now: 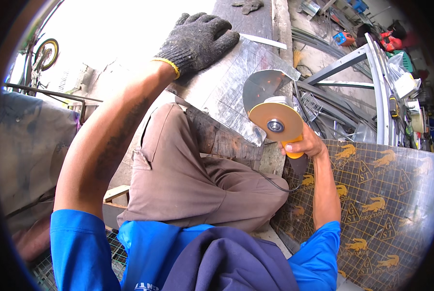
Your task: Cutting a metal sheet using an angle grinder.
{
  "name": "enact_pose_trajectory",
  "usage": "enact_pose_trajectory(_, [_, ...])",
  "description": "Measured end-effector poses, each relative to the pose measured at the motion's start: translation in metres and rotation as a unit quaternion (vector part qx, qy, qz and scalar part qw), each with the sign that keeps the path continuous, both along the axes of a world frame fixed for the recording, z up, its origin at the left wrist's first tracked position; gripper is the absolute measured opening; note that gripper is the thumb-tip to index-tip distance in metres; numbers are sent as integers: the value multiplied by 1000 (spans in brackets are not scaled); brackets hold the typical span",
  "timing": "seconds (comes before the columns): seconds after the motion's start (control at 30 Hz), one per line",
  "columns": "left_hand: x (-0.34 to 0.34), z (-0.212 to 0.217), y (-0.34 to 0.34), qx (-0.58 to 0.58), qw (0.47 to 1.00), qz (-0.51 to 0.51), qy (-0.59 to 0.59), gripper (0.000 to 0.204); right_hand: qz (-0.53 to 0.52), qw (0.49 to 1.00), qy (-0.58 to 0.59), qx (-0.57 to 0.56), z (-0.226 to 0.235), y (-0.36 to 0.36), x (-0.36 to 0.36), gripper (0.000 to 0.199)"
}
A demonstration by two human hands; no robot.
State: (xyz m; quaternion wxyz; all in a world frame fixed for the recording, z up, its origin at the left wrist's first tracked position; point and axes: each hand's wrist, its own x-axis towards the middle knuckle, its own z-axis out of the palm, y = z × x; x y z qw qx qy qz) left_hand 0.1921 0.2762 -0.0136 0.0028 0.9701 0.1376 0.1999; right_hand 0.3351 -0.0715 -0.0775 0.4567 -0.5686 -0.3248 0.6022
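At the frame's centre, an angle grinder (276, 125) with an orange disc meets the edge of a clear plastic sheet (236, 82). The bare right hand (308, 142) has its fingers clamped around the grinder's yellow handle. Toward the upper middle, the gloved left hand (197, 41) presses flat on the sheet, fingers together. A wooden plank (224, 140) lies beneath.

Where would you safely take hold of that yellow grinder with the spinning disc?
Probably by the yellow body of the angle grinder, from below and behind, where the right hand wraps it. The disc and its guard sit at the far end, facing away.
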Motion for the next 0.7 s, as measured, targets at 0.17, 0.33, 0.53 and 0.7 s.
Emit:
enact_pose_trajectory(0.17, [-1,3,1,-22,1000,-12,15,58,-101,993,-58,12,-3,6,-21,62])
enact_pose_trajectory(0.33, [1,-1,2,-2,1000,-15,0,57,-163,983,-76,37,-12,14,-45,44])
enact_pose_trajectory(0.53, [1,-2,4,-3,1000,-28,-8,55,-205,975,-65,52,-18,16,-56,50])
enact_pose_trajectory(0.7, [2,-2,3,-5,1000,-22,-15,54,-197,975,-83,55,-19,14,-54,47])
